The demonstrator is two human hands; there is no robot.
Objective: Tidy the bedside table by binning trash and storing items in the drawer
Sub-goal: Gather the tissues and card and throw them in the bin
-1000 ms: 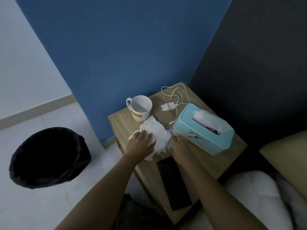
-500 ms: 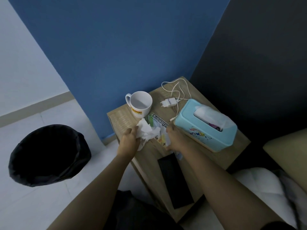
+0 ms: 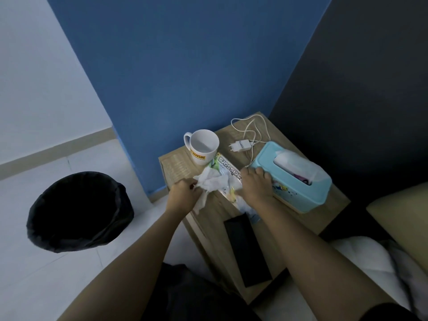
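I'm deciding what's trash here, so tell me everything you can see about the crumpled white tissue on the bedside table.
The crumpled tissue is white, thin and soft-looking, bunched into an irregular wad with one loose tail hanging toward the table's front edge. The left hand pinches its left side. It lies partly over a printed scissors package, just in front of the white mug, at the left front part of the bedside table. The right hand rests beside it, apparently on the package rather than the tissue.

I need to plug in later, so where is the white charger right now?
The white charger lies at the far end of the bedside table, between the white mug and the blue tissue box.
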